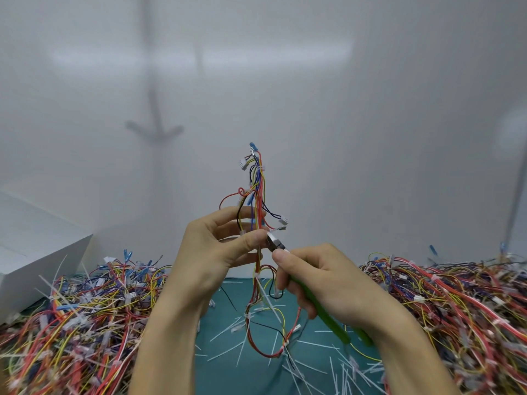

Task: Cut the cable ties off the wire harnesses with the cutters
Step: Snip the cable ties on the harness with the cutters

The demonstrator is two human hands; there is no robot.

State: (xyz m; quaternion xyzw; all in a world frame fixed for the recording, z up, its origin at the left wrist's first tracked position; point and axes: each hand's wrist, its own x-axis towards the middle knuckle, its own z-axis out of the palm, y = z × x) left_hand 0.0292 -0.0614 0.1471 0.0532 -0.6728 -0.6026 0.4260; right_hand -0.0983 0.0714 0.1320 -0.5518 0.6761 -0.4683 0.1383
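Observation:
A wire harness [258, 189] of red, yellow, blue and black wires with white connectors stands upright in the middle of the view. My left hand [216, 249] pinches it between thumb and fingers at mid height. Its lower part hangs down to the green mat [228, 354]. My right hand [319, 280] grips green-handled cutters [322, 312]. The metal jaws [274, 242] sit against the harness right beside my left thumb tip. White cable ties [260, 168] wrap the bundle above my hands. Whether the jaws are closed on a tie is hidden.
A large heap of harnesses [79, 317] lies on the left and another heap [456, 303] on the right. Cut white tie pieces [228, 334] litter the mat between them. A white box [37, 252] stands at the far left against the white wall.

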